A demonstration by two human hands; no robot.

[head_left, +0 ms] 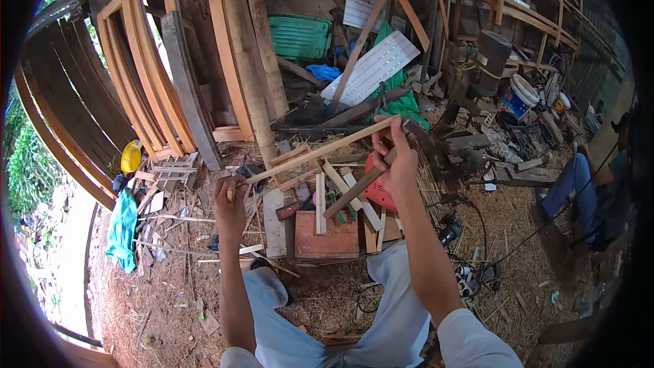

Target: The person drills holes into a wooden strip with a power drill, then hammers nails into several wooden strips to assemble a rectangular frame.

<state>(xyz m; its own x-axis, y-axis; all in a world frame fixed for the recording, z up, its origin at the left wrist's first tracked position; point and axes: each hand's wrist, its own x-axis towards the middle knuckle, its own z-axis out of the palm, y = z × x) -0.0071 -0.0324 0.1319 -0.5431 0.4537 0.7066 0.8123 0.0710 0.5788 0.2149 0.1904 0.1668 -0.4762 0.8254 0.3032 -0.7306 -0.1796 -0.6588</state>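
Note:
A thin, pale wooden strip (320, 153) spans the space between my two hands, sloping up to the right. My left hand (230, 203) is closed around its lower end. My right hand (398, 160) pinches the upper end between thumb and fingers. The same hand also grips a hammer by its wooden handle (357, 191), its dark head beside the fingers. Below lie several short wooden pieces (321, 203) on a reddish-brown block (327, 235). Close to the right hand sits a red plastic object (379, 187), partly hidden by the wrist.
Wooden frames (136, 68) lean at the left. A green crate (300, 36) and a white panel (373, 68) stand behind. A yellow helmet-like object (131, 157) hangs left. Cables (485, 232) lie right, near another person's blue-clad leg (572, 187). Shavings cover the floor.

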